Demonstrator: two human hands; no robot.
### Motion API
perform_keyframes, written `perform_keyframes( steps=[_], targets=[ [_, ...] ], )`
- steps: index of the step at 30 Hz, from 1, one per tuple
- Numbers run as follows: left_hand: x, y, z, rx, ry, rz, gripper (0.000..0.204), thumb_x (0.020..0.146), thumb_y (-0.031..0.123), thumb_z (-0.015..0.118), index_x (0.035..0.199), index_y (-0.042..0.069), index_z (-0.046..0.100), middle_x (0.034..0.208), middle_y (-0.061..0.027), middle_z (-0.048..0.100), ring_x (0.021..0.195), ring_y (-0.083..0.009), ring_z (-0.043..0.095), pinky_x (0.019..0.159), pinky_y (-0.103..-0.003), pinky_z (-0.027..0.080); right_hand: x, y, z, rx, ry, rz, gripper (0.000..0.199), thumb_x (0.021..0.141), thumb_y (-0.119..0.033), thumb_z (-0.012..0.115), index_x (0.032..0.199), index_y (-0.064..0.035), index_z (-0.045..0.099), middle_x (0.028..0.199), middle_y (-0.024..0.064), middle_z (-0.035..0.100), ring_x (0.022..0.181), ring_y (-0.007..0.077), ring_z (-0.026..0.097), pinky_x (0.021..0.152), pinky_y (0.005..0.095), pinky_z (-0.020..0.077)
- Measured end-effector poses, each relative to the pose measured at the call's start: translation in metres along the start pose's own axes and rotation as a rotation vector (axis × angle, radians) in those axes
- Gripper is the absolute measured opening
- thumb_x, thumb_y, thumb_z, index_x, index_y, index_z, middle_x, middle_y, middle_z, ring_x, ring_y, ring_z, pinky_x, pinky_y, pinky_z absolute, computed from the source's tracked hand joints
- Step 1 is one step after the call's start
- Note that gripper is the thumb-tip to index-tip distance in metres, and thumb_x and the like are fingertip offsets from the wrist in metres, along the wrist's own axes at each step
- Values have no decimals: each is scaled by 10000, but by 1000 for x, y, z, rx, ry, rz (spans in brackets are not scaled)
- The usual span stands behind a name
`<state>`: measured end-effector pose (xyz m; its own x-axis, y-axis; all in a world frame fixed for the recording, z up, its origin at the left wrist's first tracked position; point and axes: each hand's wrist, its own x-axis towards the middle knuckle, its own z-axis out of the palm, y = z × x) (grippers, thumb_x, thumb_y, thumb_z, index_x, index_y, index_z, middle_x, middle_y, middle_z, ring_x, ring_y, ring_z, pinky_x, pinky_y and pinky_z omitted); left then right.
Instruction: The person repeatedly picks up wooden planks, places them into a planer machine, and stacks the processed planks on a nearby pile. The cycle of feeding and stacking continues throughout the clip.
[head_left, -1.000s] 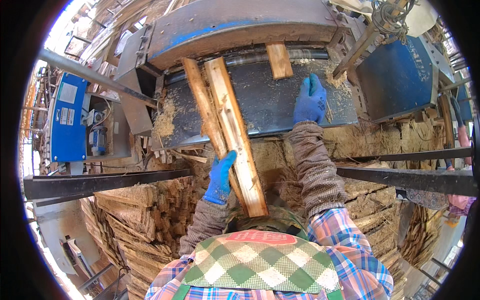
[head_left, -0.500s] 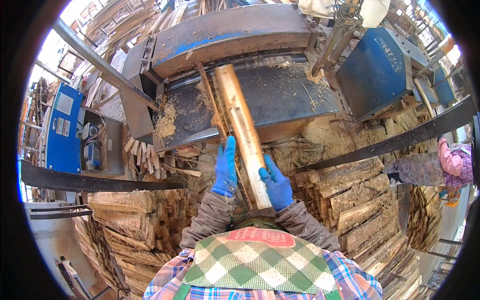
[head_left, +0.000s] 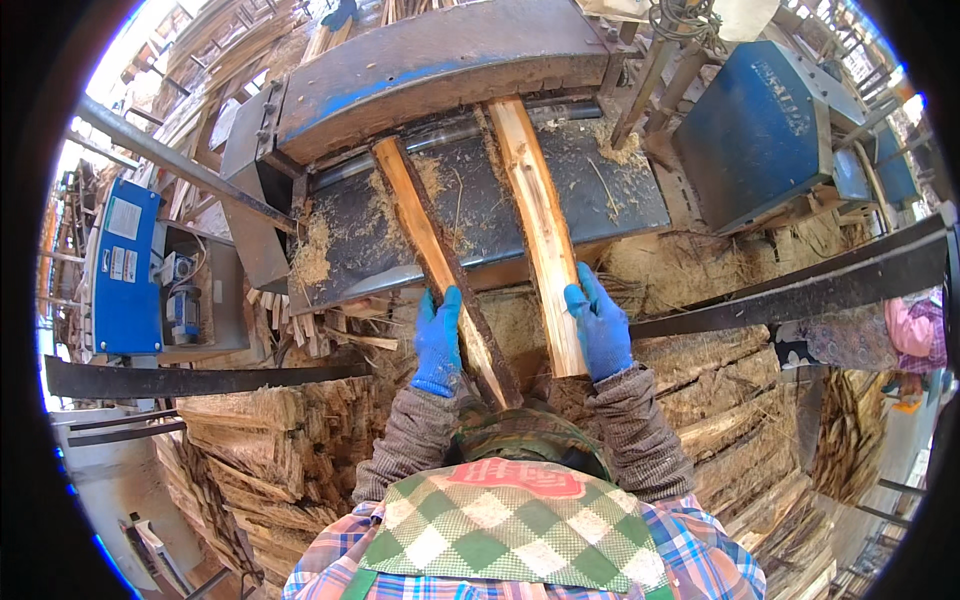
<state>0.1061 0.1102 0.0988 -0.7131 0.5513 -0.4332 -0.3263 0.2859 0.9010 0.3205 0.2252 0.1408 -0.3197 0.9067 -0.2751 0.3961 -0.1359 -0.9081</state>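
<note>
Gripping on both sides: left hand (head_left: 437,342), blue-gloved, at 8 o'clock, thumb and fingers closed on the near part of a narrow board (head_left: 410,205); right hand (head_left: 604,332), gloved alike, just past 3, closed on the right edge of a wide board (head_left: 540,215) near its close end, thumb on top. Boards apart, both bark-edged; narrow one points to 11, wide one between 11 and 12. Each reaches across a dark metal bed (head_left: 630,212) to the roller (head_left: 350,172) at its far side; contact there cannot be told. Sawdust (head_left: 312,255) heaped on the bed's left end. Long rusty hood (head_left: 450,75), streaked blue, at 12. Blue cabinet (head_left: 755,140) at 2; blue panel (head_left: 128,265) beside a small motor (head_left: 184,312) at 9. Slab stacks at 8 (left stack (head_left: 240,430)) and 4 (right stack (head_left: 725,410)). Another person's pink sleeve (head_left: 906,330) at 3, far edge. Green-and-white checked apron (head_left: 520,530) at 6.
</note>
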Motion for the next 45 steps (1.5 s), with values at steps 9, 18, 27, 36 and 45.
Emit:
perform_keyframes(
  steps=[9, 18, 27, 36, 45],
  targets=[
    [3, 3, 0, -44, -59, 21, 671, 979, 387, 725, 1447, -45, 514, 1303, -114, 615, 1128, -218, 561, 1012, -359, 451, 117, -20, 38, -431, 409, -603, 482, 1007, -260, 670, 1389, 20, 587, 992, 217, 645, 888, 324, 656, 751, 421, 562],
    [13, 8, -9, 55, -104, -176, 1054, 869, 574, 786, 1561, -72, 323, 1459, -198, 503, 1284, -280, 512, 1093, -400, 410, 200, -29, 54, 3, 481, -278, 414, 1066, -212, 568, 1383, 53, 574, 1299, 198, 659, 1060, 252, 682, 935, 349, 564],
    [31, 13, -12, 5, -345, -113, 639, 978, 442, 701, 1361, -50, 563, 1190, -127, 683, 1118, -229, 623, 986, -365, 493, -20, 15, 96, 218, -202, -252, 721, 998, -195, 690, 1608, -50, 332, 1604, 185, 434, 1424, 277, 487, 1121, 400, 447],
    [-29, 6, 14, 336, -901, 154, 652, 1064, 440, 559, 1554, 33, 424, 1517, -172, 531, 1408, -330, 493, 1177, -435, 397, -90, 17, 29, 179, 201, -112, 539, 1033, -257, 658, 1504, -37, 516, 1469, 143, 601, 1285, 161, 583, 1046, 324, 502],
    [1, -107, -29, -162, -523, -530, 580, 1028, 442, 614, 1490, 121, 471, 1383, -155, 620, 1163, -307, 660, 980, -454, 554, -29, -1, -37, 166, 142, -155, 506, 1044, -242, 638, 1473, 3, 533, 1459, 153, 606, 1298, 197, 599, 1056, 334, 506]
  ],
)
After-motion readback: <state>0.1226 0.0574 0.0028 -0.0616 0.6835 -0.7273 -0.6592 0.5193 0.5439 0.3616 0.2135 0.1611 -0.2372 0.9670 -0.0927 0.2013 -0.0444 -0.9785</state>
